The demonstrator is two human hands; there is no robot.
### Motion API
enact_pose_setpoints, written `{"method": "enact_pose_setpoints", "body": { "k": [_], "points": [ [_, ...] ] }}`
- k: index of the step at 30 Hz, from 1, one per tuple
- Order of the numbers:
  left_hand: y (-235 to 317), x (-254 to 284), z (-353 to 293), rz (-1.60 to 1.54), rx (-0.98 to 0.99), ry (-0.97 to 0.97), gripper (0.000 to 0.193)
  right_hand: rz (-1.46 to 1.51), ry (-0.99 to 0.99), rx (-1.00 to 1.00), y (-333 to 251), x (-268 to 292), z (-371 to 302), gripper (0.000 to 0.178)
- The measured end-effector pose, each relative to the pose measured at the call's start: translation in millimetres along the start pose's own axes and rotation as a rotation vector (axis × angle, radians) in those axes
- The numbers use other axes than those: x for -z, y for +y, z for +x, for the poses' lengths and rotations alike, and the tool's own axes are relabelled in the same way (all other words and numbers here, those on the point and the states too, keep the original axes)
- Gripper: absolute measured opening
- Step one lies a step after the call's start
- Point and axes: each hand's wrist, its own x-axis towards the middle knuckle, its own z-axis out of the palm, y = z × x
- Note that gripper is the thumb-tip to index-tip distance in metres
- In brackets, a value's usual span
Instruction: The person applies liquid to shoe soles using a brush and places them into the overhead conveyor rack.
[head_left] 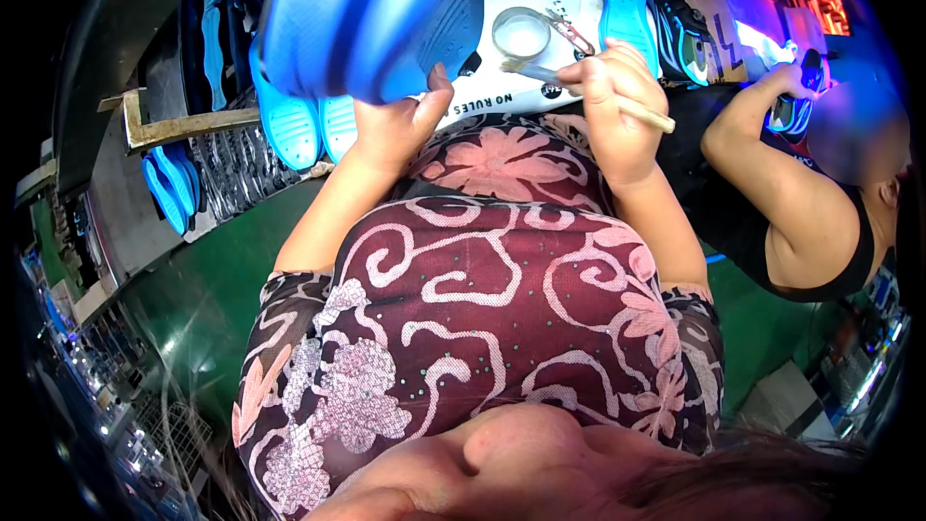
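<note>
My left hand (394, 130) is closed on a blue shoe sole (362, 19), raised at the upper left and partly smeared by motion. I cannot tell whether it is one sole or several together. Between the fingers of my right hand (622, 116) is a brush (648, 116) with a pale handle, its bristle end pointing left. Just beyond the bristles stands a round, clear dish (521, 34) with whitish contents. A thin red-handled tool (574, 34) lies beside the dish. Right of it, a light blue sole (625, 2) rests near my right hand.
White printed sheeting (497, 95) covers the work surface. More blue soles (289, 121) lie at the left, by a wooden bar (198, 127). A black shoe (680, 14) sits at the right. Beside me, a co-worker's hand (786, 80) holds a dark shoe (813, 72).
</note>
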Motion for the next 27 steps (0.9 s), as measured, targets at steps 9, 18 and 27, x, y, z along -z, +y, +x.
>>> {"method": "enact_pose_setpoints", "body": {
  "k": [9, 18, 27],
  "points": [
    [44, 26, 47, -0.322, 0.345, -0.078, 0.033, 0.336, 0.296, -0.495, 24, 18, -25, 0.033],
    [96, 37, 104, -0.909, 0.826, -0.806, 0.077, 0.422, 0.331, -0.563, 17, 21, -36, 0.031],
    [143, -151, 312, -1.348, 0.681, -0.672, 0.029, 0.444, 0.456, -0.565, 24, 19, -54, 0.032]
  ]
}}
